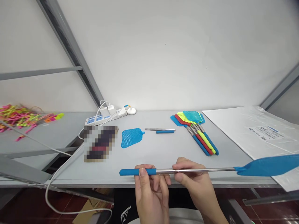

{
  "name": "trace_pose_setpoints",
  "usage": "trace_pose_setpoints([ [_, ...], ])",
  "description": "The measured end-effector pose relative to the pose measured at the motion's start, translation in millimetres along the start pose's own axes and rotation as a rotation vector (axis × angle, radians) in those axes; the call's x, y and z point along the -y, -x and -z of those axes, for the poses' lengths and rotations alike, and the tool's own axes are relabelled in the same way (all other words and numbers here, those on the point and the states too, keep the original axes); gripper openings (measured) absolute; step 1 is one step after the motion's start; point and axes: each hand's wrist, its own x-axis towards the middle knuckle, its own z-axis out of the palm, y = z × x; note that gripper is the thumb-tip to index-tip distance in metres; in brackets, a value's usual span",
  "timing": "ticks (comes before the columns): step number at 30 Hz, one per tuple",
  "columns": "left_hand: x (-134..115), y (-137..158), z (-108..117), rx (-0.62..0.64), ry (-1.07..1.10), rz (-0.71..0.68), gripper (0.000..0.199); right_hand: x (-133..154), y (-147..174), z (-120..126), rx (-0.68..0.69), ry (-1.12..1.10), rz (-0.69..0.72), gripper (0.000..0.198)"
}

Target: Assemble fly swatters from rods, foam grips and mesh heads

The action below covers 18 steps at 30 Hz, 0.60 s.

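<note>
A blue fly swatter (pixel 221 169) with a telescopic metal rod lies level across both hands above the table's front edge. My left hand (pixel 150 189) is closed on its blue grip, thumb on top. Closer to the swatter's head, my right hand (pixel 192 177) pinches the metal rod. The swatter's blue head points right and runs out of view. Beyond my hands lie a loose blue swatter head (pixel 132 137), a separate metal rod (pixel 160 129) and a blue handle sleeve (pixel 165 132). Farther right is a pile of swatters (pixel 201 133) in blue, red and yellow-green.
A white power strip (pixel 102 119) with plugs and cables sits at the back left, with a round white device (pixel 131 111) beside it. A pixelated item (pixel 101 143) lies below. White packaging (pixel 252 130) covers the right side; colourful small pieces (pixel 25 119) lie far left.
</note>
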Motion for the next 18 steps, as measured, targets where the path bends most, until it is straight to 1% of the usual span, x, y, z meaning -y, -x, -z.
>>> trace_pose_setpoints([
  [3,-3,-5,4,-0.028,-0.011,-0.012,0.027,-1,3,9,-0.039,-0.087,-0.006,0.018],
  [6,-5,-12,10,-0.045,-0.007,-0.026,0.029,2,1,18,-0.160,-0.263,0.023,0.021],
  [9,-9,-18,14,-0.049,0.015,-0.031,0.027,8,-3,25,-0.269,-0.428,0.004,0.028],
  [11,-11,-20,16,-0.050,0.026,-0.029,0.026,13,-5,29,-0.338,-0.491,-0.001,0.030],
  [15,-14,-24,19,-0.055,0.027,-0.001,0.025,21,-7,38,-0.472,-0.526,0.009,0.031],
  [18,-16,-29,20,-0.060,0.024,0.010,0.024,25,-7,43,-0.607,-0.462,0.049,0.023],
])
